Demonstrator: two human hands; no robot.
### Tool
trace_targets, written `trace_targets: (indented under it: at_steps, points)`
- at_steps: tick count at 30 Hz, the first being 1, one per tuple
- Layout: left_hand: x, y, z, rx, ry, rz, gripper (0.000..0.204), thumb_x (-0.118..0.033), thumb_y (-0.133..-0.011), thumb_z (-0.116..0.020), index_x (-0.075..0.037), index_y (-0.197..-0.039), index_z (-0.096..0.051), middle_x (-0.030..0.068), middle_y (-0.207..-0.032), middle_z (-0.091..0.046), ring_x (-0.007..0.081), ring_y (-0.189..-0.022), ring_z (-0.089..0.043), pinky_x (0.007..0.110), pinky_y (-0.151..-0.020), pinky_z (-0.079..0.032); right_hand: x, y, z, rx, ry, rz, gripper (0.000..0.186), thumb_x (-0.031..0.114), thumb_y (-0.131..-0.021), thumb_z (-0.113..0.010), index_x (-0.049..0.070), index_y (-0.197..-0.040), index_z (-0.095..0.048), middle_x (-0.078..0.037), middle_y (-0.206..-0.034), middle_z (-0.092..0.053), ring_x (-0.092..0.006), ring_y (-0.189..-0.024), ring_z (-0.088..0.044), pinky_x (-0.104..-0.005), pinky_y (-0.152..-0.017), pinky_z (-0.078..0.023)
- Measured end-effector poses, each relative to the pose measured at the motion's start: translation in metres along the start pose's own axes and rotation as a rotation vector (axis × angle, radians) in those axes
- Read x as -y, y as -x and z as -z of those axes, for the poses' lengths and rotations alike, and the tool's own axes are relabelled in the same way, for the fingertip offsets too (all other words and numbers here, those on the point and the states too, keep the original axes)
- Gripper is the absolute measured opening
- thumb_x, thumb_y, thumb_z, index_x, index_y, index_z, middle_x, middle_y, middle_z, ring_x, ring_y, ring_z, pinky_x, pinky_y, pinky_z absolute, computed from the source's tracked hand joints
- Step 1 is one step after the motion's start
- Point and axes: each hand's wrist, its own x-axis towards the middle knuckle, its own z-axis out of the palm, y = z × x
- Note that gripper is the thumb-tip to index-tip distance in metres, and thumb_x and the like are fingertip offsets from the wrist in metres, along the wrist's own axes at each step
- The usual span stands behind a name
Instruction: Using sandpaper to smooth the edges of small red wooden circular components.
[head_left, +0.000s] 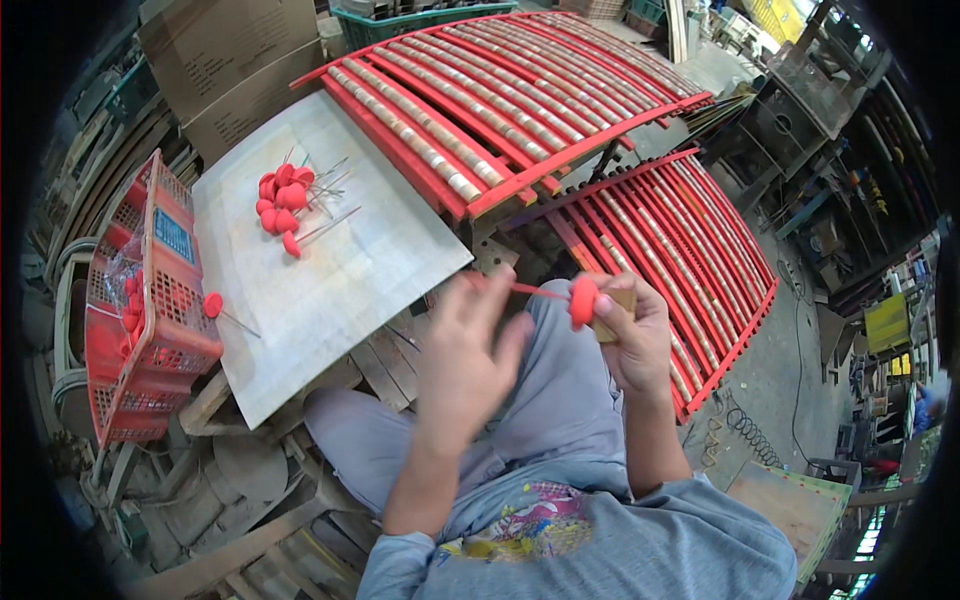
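Red disc on a thin pin [583, 299] — held just above the lap, centre of view, right of middle. Right hand [628, 335]: fingers clenched on the disc together with a small tan wooden block [612, 314] pressed behind it. Left hand [468, 350]: blurred, fingers curled toward the pin's free end at 9 o'clock from the disc; whether they pinch the pin cannot be told.

Grey board serving as desk [345, 270], at 10 o'clock from the hands: a heap of like red discs with wire pins [283, 198] near its far edge; one single red disc [212, 304] lies at the board's left rim.

Red mesh plastic basket [140, 300], at 9 o'clock, tipped on its side; a rectangular blue label [173, 235] on its upper wall; a clear bag of red pieces [130, 300] inside, count unclear.

Brown cardboard box [235, 60], at 11 o'clock, plain faces.

Two red slatted racks [520, 110] carrying rows of pale strips, at 12 to 2 o'clock — the lower one partly hidden behind the right hand.

Yellow sign [887, 322] at 3 o'clock, too small to make out.
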Motion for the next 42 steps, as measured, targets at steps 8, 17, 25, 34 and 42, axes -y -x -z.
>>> trace_targets:
  at_steps: [8,17,25,34,42]
  points:
    - [0.043,0.015,-0.057,0.182,0.142,0.016,0.053,-0.029,-0.072,-0.077,0.000,-0.113,-0.059,0.0150,-0.102,-0.057,0.0274,-0.085,-0.062,0.036,-0.071,-0.051,-0.048,-0.005,0.041,0.009,0.465,-0.431,0.016,0.015,-0.078,-0.074,0.004,-0.079,-0.062,0.002,-0.073,-0.059,-0.0030,-0.064,-0.051,-0.0171,-0.056,-0.039]
    - [0.151,0.034,-0.102,0.153,0.975,0.396,0.041,0.005,-0.072,-0.074,0.008,-0.110,-0.058,0.0086,-0.115,-0.052,0.0176,-0.101,-0.058,0.030,-0.086,-0.053,-0.142,-0.103,0.026,0.544,0.677,-0.563,0.027,0.019,-0.071,-0.081,0.003,-0.070,-0.060,0.003,-0.064,-0.057,-0.0029,-0.059,-0.049,-0.0204,-0.052,-0.037]
    - [0.162,0.027,-0.114,0.049,0.863,0.219,0.048,0.001,-0.076,-0.072,0.003,-0.121,-0.055,0.0092,-0.118,-0.052,0.0192,-0.107,-0.054,0.029,-0.091,-0.047,-0.162,-0.075,0.037,0.146,0.240,-0.463,0.021,0.015,-0.076,-0.077,0.004,-0.073,-0.060,0.002,-0.069,-0.059,-0.0022,-0.061,-0.051,-0.0187,-0.053,-0.040]
    - [0.077,-0.009,-0.050,-0.041,0.606,-0.003,0.047,-0.013,-0.073,-0.076,0.002,-0.115,-0.059,0.0130,-0.105,-0.055,0.0245,-0.094,-0.057,0.031,-0.081,-0.047,-0.044,-0.078,-0.008,0.371,0.286,-0.358,0.022,0.009,-0.078,-0.075,0.001,-0.077,-0.055,-0.004,-0.070,-0.062,-0.0070,-0.057,-0.059,-0.0189,-0.047,-0.048]
    - [0.069,-0.055,0.002,-0.057,0.735,-0.090,0.046,-0.004,-0.073,-0.073,0.006,-0.116,-0.057,0.0150,-0.106,-0.057,0.0214,-0.097,-0.058,0.030,-0.085,-0.046,-0.013,-0.108,-0.056,0.405,0.434,-0.162,0.019,0.009,-0.077,-0.071,-0.001,-0.084,-0.056,-0.006,-0.070,-0.059,-0.0091,-0.050,-0.057,-0.0196,-0.042,-0.044]
